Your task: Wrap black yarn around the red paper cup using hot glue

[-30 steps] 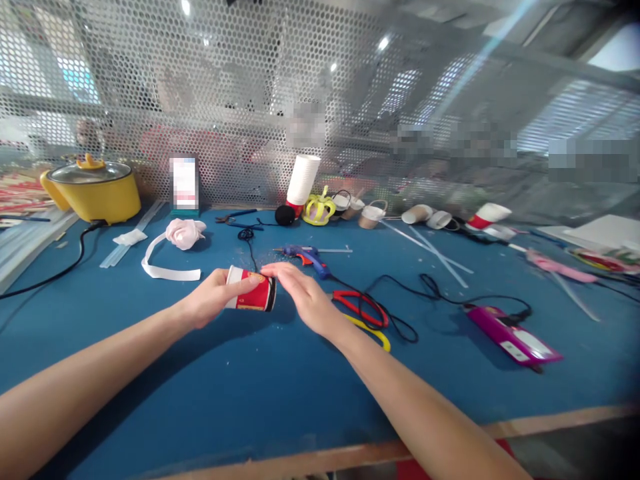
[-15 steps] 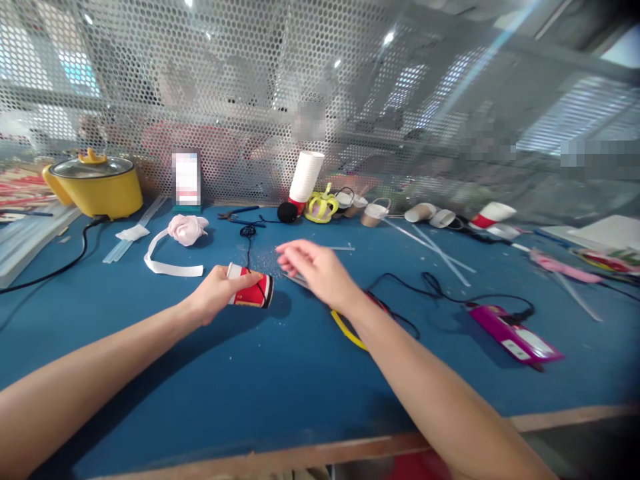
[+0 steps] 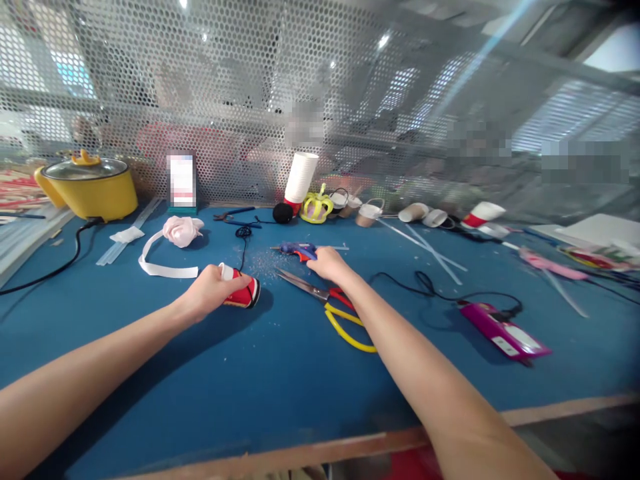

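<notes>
Two hands are at work. My left hand [image 3: 213, 293] has its fingers wrapped around a small paper cup [image 3: 241, 295], red with a white band, lying on its side on the blue worktop [image 3: 280, 380]. Right of it lie scissors [image 3: 327, 303] with red and yellow handles. My right hand [image 3: 327, 263] rests its fingers on the blue glue gun [image 3: 297, 251]; whether they grip it I cannot tell.

Glue gun [image 3: 299, 251] handle hidden under right hand [image 3: 327, 263], grip perhaps closed
</notes>
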The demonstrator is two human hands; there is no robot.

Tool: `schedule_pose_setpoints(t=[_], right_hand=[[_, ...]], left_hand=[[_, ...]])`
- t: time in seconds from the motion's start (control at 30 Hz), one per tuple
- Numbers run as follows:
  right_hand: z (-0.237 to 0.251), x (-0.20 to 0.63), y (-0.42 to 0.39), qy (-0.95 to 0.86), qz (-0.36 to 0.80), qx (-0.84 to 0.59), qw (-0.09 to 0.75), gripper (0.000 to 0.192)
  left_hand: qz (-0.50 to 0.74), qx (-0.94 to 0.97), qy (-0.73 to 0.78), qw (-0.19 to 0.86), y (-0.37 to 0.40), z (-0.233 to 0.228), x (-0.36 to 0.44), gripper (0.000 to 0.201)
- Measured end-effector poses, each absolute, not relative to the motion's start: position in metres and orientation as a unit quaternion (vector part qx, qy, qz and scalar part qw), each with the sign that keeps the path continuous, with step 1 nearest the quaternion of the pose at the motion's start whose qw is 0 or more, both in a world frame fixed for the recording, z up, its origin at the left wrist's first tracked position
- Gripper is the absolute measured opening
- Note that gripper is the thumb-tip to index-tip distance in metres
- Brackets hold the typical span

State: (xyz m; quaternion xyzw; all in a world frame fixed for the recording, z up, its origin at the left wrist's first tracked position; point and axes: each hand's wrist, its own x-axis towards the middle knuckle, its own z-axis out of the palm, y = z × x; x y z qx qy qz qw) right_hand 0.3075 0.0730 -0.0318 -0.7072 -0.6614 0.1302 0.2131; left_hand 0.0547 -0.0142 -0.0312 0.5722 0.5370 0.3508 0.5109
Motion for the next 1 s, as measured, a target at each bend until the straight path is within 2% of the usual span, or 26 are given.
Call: schedule_pose_setpoints(t=[0.07,0.2,0.3,0.37,0.57,0.77,1.0], right_hand=[[-0.026,0.306,0.07,-0.648,0.145,-0.709,0.238,0.013],[-0.005,0.304,0.04,-0.643,0.202,-0.674,0.302,0.027],[0.012,0.298,0.007,-0.634,0.356,-0.591,0.349,0.015],[0.018,0.291,-0.012,-0.635,0.399,-0.565,0.343,0.014],[0.015,0.275,-0.042,-0.66,0.422,-0.543,0.303,0.014],[0.012,0.273,-0.05,-0.685,0.369,-0.581,0.238,0.018],[0.013,0.267,-0.053,-0.687,0.35,-0.596,0.224,0.019]], left_hand=[[0.355,0.568,0.553,0.496,-0.014,-0.03,0.055,0.034],[0.354,0.565,0.558,0.494,-0.014,-0.027,0.054,0.032],[0.352,0.561,0.566,0.491,-0.013,-0.026,0.053,0.031],[0.349,0.56,0.569,0.491,-0.013,-0.026,0.053,0.031],[0.335,0.566,0.576,0.486,-0.011,-0.026,0.052,0.032],[0.332,0.565,0.583,0.481,-0.008,-0.03,0.051,0.033],[0.33,0.558,0.59,0.481,-0.01,-0.024,0.053,0.031]])
